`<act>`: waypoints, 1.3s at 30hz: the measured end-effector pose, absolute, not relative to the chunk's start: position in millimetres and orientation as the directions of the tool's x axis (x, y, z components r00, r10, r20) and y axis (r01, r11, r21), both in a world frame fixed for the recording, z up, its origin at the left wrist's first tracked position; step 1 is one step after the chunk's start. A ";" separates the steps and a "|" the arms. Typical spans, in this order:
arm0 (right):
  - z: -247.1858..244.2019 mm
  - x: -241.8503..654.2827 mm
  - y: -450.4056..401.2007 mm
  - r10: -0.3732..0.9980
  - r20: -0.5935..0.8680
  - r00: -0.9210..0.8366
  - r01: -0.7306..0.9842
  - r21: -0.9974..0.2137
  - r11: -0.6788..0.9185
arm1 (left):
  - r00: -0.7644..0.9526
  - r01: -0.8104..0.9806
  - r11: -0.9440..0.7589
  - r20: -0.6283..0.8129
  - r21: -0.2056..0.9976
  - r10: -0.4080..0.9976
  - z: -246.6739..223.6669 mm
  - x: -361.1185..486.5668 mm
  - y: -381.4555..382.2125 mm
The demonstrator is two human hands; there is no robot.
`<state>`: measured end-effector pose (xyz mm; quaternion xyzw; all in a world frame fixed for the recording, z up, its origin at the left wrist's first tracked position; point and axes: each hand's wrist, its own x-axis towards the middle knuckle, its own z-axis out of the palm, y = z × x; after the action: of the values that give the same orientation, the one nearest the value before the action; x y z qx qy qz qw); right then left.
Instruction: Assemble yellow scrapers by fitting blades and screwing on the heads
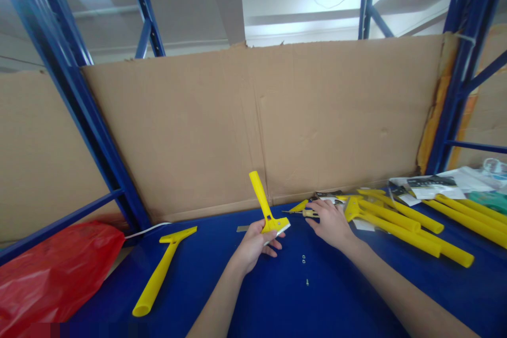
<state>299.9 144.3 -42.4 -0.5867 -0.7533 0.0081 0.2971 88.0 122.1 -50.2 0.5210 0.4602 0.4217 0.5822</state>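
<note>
My left hand (255,245) is closed around the head of a yellow scraper (260,195), whose handle points up and away; a pale blade edge shows along the head's lower side. To the right, my right hand (329,222) has its fingers on the light handle of a screwdriver (310,213), its thin shaft pointing left. Two small nuts (303,259) and a small screw (307,282) lie on the blue tabletop (273,301) between my forearms. Behind my left hand is a flat metal blade (242,228).
Another yellow scraper part (160,274) lies at the left, near a red plastic bag (59,280). Several yellow handles (400,232) are piled at the right, beside printed packaging (435,188). A cardboard panel (198,132) closes the back between blue rack posts (99,142).
</note>
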 end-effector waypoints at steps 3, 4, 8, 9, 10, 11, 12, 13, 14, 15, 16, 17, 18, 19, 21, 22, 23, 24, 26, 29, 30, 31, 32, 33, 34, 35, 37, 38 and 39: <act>-43.1 310.1 144.1 0.900 0.388 -0.198 0.943 -0.174 0.282 | 0.154 -0.029 0.103 -0.097 0.994 0.983 -50.5 85.7 124.5; -43.5 311.0 144.3 0.900 0.387 -0.199 0.944 -0.171 0.282 | 0.141 -0.034 0.102 -0.096 0.994 0.985 -50.7 85.3 125.0; -45.9 311.9 145.1 0.910 0.368 -0.190 0.959 -0.127 0.252 | 0.143 -0.038 0.094 -0.088 0.995 0.986 -51.7 85.2 125.4; -46.9 312.9 144.8 0.914 0.355 -0.194 0.959 -0.125 0.253 | 0.147 -0.035 0.092 -0.086 0.995 0.985 -51.8 85.4 125.4; -48.2 314.5 143.9 0.917 0.343 -0.204 0.958 -0.124 0.259 | 0.147 -0.032 0.091 -0.085 0.995 0.985 -51.8 85.6 125.4; -49.6 316.8 142.3 0.917 0.332 -0.220 0.953 -0.126 0.274 | 0.146 -0.030 0.090 -0.085 0.995 0.986 -51.7 85.9 125.5; -51.1 319.7 140.1 0.915 0.323 -0.241 0.946 -0.134 0.296 | 0.142 -0.030 0.090 -0.085 0.995 0.986 -51.7 86.3 125.9; -52.7 323.1 137.4 0.912 0.318 -0.261 0.935 -0.151 0.320 | 0.138 -0.030 0.091 -0.086 0.995 0.987 -51.8 86.5 126.4; -54.2 326.7 134.1 0.907 0.321 -0.272 0.923 -0.178 0.340 | 0.133 -0.032 0.092 -0.087 0.995 0.987 -51.9 86.8 127.0; -55.5 330.4 130.6 0.901 0.334 -0.275 0.910 -0.213 0.356 | 0.130 -0.035 0.092 -0.086 0.995 0.988 -52.2 87.1 127.7; -56.5 333.7 127.1 0.894 0.356 -0.272 0.894 -0.251 0.372 | 0.126 -0.040 0.089 -0.084 0.995 0.989 -52.6 87.4 128.5; -57.2 336.5 123.7 0.884 0.385 -0.265 0.875 -0.289 0.388 | 0.117 -0.045 0.086 -0.080 0.995 0.990 -53.1 87.8 129.2; -57.3 338.3 120.6 0.872 0.417 -0.257 0.855 -0.322 0.406 | 0.104 -0.052 0.081 -0.075 0.995 0.992 -53.4 88.3 129.7; -57.1 339.1 118.0 0.857 0.451 -0.251 0.832 -0.352 0.429 | 0.085 -0.058 0.075 -0.070 0.995 0.994 -53.7 89.1 129.9; -55.4 337.1 113.5 0.823 0.510 -0.251 0.778 -0.400 0.484 | 0.035 -0.063 0.065 -0.063 0.996 0.997 -53.5 91.1 129.6; -54.4 334.7 111.6 0.808 0.532 -0.253 0.753 -0.416 0.510 | 0.012 -0.061 0.063 -0.063 0.996 0.998 -53.1 92.3 129.1; -53.3 331.5 109.8 0.795 0.549 -0.258 0.732 -0.426 0.531 | -0.006 -0.057 0.062 -0.063 0.996 0.998 -52.6 93.6 128.5; -52.3 328.1 108.1 0.784 0.560 -0.269 0.716 -0.428 0.552 | -0.019 -0.052 0.062 -0.063 0.997 0.998 -52.1 94.7 127.9; -50.9 321.9 104.9 0.765 0.570 -0.300 0.694 -0.420 0.585 | -0.032 -0.041 0.063 -0.064 0.997 0.997 -51.4 96.5 127.0; -50.0 316.6 101.9 0.753 0.578 -0.316 0.684 -0.411 0.603 | -0.034 -0.031 0.065 -0.066 0.997 0.997 -51.5 97.3 127.1; -49.9 316.1 101.4 0.752 0.579 -0.316 0.684 -0.410 0.603 | -0.035 -0.030 0.066 -0.067 0.997 0.997 -51.6 97.3 127.4; -49.8 315.9 101.2 0.752 0.578 -0.316 0.686 -0.408 0.602 | -0.036 -0.029 0.069 -0.070 0.997 0.997 -51.8 97.2 127.6; -49.7 316.0 101.2 0.752 0.576 -0.319 0.689 -0.404 0.602 | -0.038 -0.030 0.071 -0.072 0.997 0.997 -51.8 97.2 127.8; -49.7 316.3 101.4 0.752 0.573 -0.325 0.693 -0.397 0.602 | -0.040 -0.030 0.074 -0.075 0.997 0.996 -51.8 97.1 128.0; -49.6 316.5 101.6 0.753 0.569 -0.330 0.698 -0.390 0.601 | -0.039 -0.031 0.077 -0.078 0.997 0.996 -51.6 97.2 128.0; -49.5 316.7 101.8 0.754 0.564 -0.336 0.704 -0.381 0.599 | -0.037 -0.031 0.081 -0.082 0.996 0.996 -51.4 97.2 127.9; -49.3 316.9 101.9 0.758 0.553 -0.346 0.719 -0.363 0.592 | -0.030 -0.023 0.085 -0.086 0.996 0.996 -51.2 97.2 127.6; -49.2 316.9 101.9 0.761 0.546 -0.350 0.726 -0.355 0.589 | -0.026 -0.018 0.085 -0.086 0.996 0.996 -51.2 97.1 127.5; -49.2 316.9 101.8 0.763 0.540 -0.354 0.731 -0.349 0.586 | -0.023 -0.013 0.084 -0.084 0.996 0.996 -51.4 97.0 127.4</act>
<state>316.9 101.8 -49.2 -0.4542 -0.8226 0.0239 0.3413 97.0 127.4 -51.4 0.4695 0.5234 0.4875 0.5176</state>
